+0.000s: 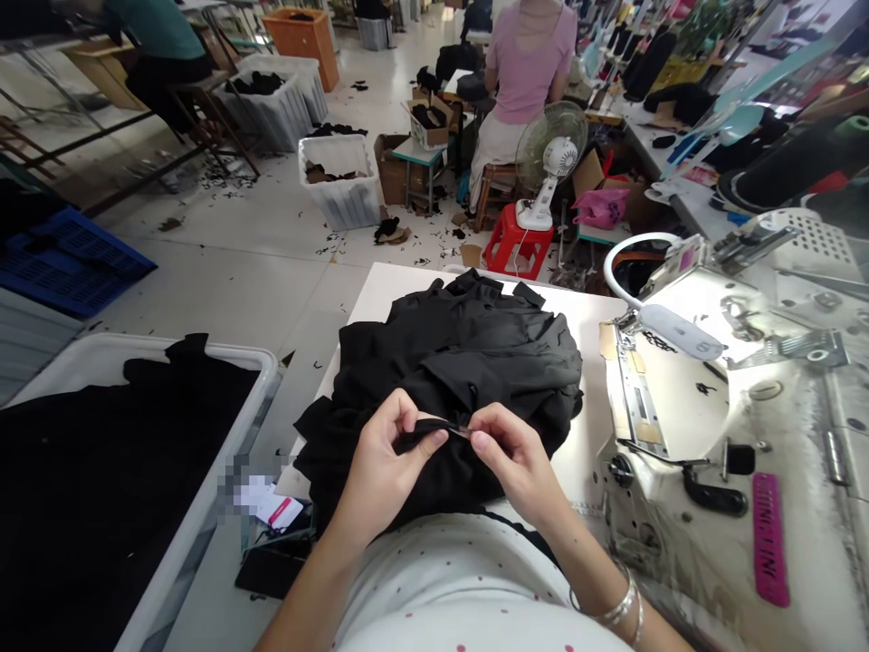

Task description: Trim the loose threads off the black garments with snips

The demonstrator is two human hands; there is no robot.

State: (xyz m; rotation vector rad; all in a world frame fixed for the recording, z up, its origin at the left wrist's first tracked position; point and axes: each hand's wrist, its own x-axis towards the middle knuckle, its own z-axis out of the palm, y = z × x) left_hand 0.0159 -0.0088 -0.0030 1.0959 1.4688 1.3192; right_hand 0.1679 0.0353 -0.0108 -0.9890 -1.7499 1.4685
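A crumpled black cloth garment (454,380) lies bunched on the white work table (386,294) right in front of me. My left hand (384,462) pinches a narrow black fabric strip (427,429) from the garment between thumb and fingers. My right hand (512,457) pinches the strip's other end, and its fingertips nearly meet those of the left. Both hands rest just above the pile. A silver bangle circles my right wrist.
A white industrial sewing machine (706,380) with a lamp stands to the right. On the left, a white tub (204,349) holds black cloth. A phone (272,570) and tags lie beside the table. Beyond, a co-worker (526,77) sits near a fan (549,154).
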